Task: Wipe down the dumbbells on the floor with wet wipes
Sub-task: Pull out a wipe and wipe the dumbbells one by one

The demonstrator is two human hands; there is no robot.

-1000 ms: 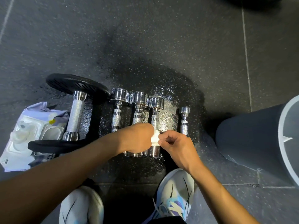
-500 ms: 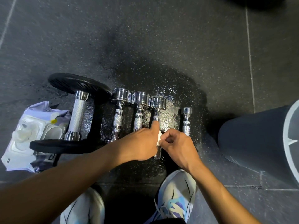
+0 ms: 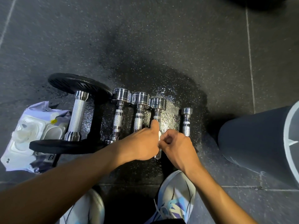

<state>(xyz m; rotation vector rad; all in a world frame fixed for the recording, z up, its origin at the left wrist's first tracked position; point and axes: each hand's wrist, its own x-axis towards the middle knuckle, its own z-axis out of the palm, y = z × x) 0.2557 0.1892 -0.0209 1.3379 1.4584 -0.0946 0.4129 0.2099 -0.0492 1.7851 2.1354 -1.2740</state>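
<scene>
Several chrome dumbbells lie side by side on the dark rubber floor. My left hand (image 3: 142,143) and my right hand (image 3: 176,146) meet over the handle of the third chrome dumbbell (image 3: 157,104), with a small white wet wipe (image 3: 159,135) pinched between them; only a sliver of the wipe shows. My left hand covers the near ends of that dumbbell and of the one to its left (image 3: 140,99). Further left lies another chrome dumbbell (image 3: 121,94). A smaller chrome dumbbell (image 3: 186,120) lies just right of my right hand. A large dumbbell with black plates (image 3: 77,113) lies at the far left.
An open pack of wet wipes (image 3: 32,133) sits on the floor at the left, beside the black-plate dumbbell. A dark grey bin (image 3: 255,136) stands at the right. My two white shoes (image 3: 176,196) are at the bottom. The floor around the dumbbells looks wet.
Both hands have moved down from above the dumbbells onto the third dumbbell's handle. The wipe, plainly seen a second ago, is now almost hidden between them.
</scene>
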